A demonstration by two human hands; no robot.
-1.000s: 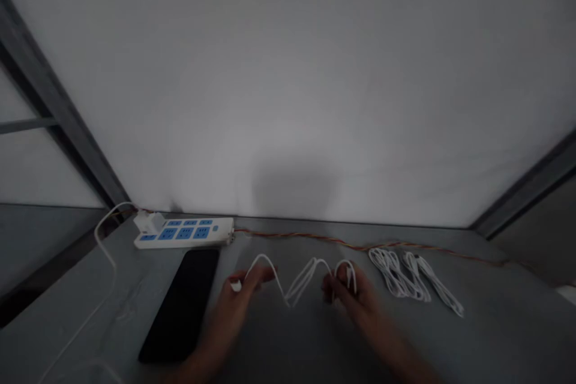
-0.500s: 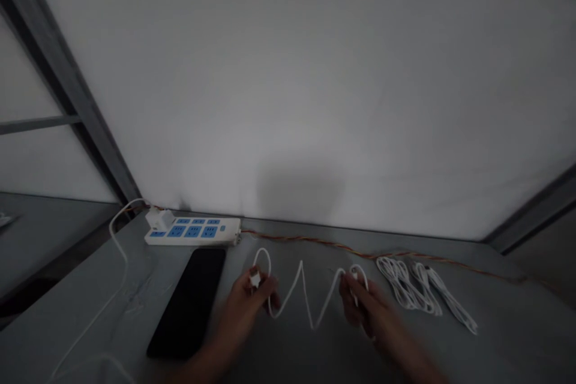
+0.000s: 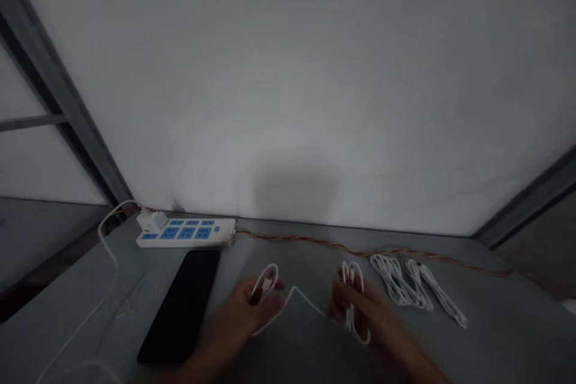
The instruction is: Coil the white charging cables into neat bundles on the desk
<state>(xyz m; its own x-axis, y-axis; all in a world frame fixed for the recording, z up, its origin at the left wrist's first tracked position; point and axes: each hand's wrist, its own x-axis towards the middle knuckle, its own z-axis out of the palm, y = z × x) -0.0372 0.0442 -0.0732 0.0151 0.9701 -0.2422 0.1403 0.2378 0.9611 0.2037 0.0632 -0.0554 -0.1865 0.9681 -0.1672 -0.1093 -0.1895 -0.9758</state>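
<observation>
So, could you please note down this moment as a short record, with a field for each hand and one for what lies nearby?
left hand: grips a loop of white cable
right hand: grips more loops of that cable, a strand running between the hands
nearby: black phone beside the left hand; bundled white cables beside the right hand
behind: blue-and-white power strip

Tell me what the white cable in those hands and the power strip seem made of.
The white cable looks like flexible rubbery plastic: it bends in soft curves. The power strip looks like rigid white plastic, straight-edged; its sheen is unclear.
</observation>
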